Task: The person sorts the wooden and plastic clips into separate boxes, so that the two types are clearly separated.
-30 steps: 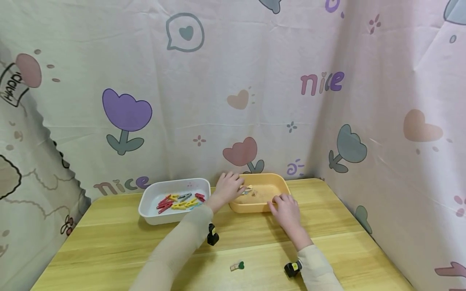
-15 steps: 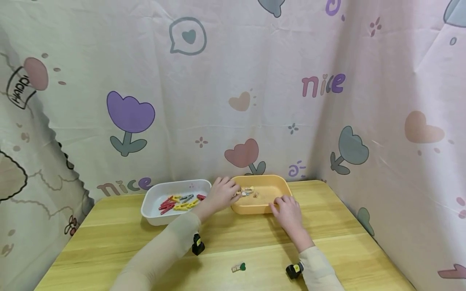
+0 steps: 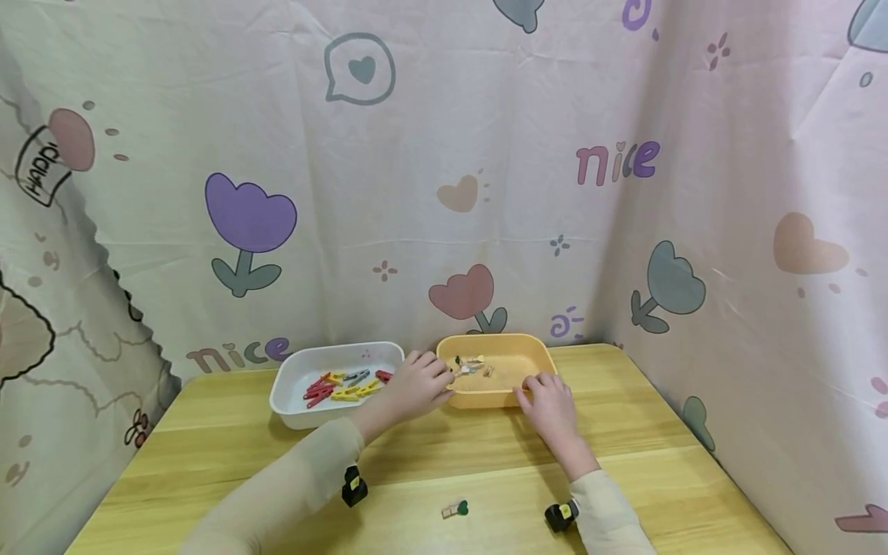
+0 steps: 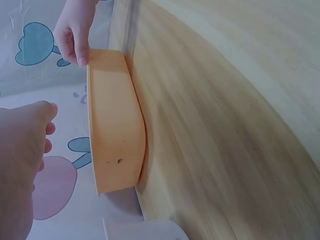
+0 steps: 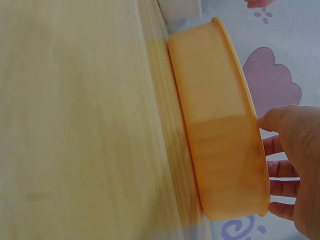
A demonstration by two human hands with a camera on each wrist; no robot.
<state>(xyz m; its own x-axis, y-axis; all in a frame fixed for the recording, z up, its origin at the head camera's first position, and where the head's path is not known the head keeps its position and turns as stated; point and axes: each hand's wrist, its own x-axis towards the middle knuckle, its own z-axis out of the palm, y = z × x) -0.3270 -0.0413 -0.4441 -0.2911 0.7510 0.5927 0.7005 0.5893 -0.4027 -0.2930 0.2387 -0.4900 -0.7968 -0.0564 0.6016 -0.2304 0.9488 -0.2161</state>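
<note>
My right hand [image 3: 549, 405] holds the front right rim of a yellow-orange plastic bin [image 3: 486, 398], thumb at the rim and fingers over it, as the right wrist view shows. Small wooden clips [image 3: 468, 368] with little decorations lie inside the bin's left part. By the bin's left end hovers my left hand [image 3: 412, 388], fingers loosely bent. In the left wrist view this hand [image 4: 22, 155] is apart from the bin [image 4: 117, 120], and I see nothing between thumb and fingers. One wooden clip with a green heart [image 3: 455, 509] lies on the table.
A white bin [image 3: 305, 418] stands left of the yellow one, with red, yellow and grey plastic clothespins [image 3: 343, 388] in it. Both bins sit near the back edge of the wooden table [image 3: 416, 455]. A patterned curtain [image 3: 388, 193] hangs behind and at the sides.
My left hand has drawn back from over the yellow bin to the left and down, uncovering more of the small clips. The right hand has stayed at the rim.
</note>
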